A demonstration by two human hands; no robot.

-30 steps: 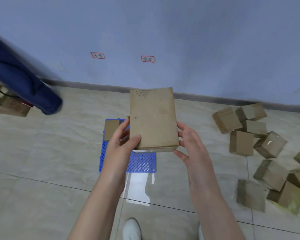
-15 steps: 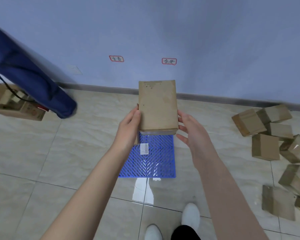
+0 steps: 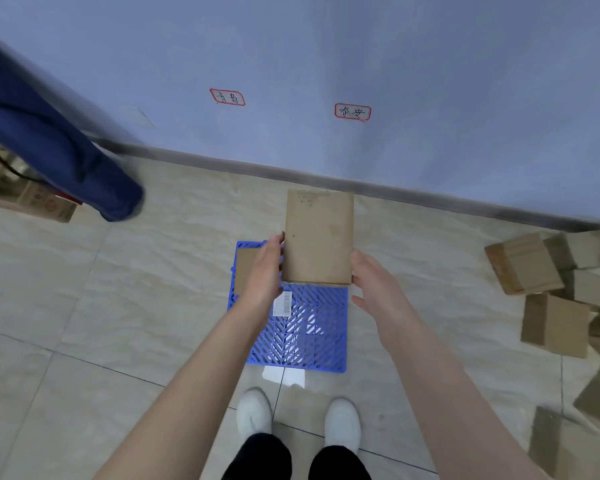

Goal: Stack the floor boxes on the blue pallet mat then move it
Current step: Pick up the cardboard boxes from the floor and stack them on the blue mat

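Plain brown cardboard box gripped between left hand and right hand.

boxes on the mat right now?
1 resting: a box at the mat's far-left corner, partly behind the left hand. Both hands hold a second box above it.

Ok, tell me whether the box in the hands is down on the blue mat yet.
Cannot tell for sure. The box is held between the left hand and right hand over the mat's far end; contact underneath is hidden.
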